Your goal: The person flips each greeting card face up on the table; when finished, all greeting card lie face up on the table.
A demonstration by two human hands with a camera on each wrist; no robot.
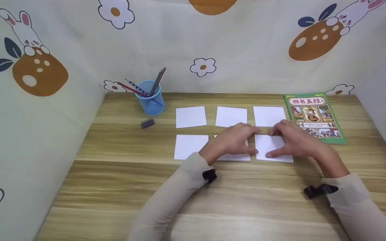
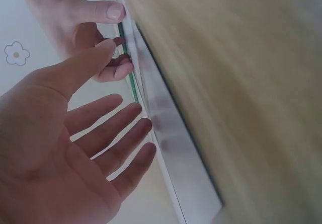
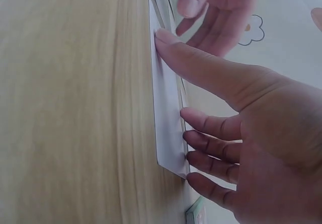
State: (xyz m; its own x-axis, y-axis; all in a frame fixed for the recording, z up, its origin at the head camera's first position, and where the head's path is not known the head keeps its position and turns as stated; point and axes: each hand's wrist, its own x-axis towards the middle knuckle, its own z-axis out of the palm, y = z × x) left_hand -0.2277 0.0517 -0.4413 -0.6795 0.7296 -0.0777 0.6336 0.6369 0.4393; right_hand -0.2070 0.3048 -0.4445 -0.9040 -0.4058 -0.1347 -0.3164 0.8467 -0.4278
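Observation:
Square white cards lie in two rows of three on the table. My right hand (image 1: 295,139) spans the front right card (image 1: 263,143), its thumb tip on the near part and its fingers at the far edge. In the right wrist view, the thumb touches this card (image 3: 168,103), while the other fingers reach loosely along its far side. My left hand (image 1: 235,139) hovers over the front middle card (image 1: 235,157), hiding much of it. Its fingers are spread and hold nothing in the left wrist view, near a white card (image 2: 176,158).
A blue mesh pen cup (image 1: 153,104) with several pencils stands at back left, a small dark block (image 1: 147,123) before it. At back right lies a green-edged book (image 1: 333,117), close to the right hand. A patterned cloth (image 1: 166,43) hangs behind the table (image 1: 119,187).

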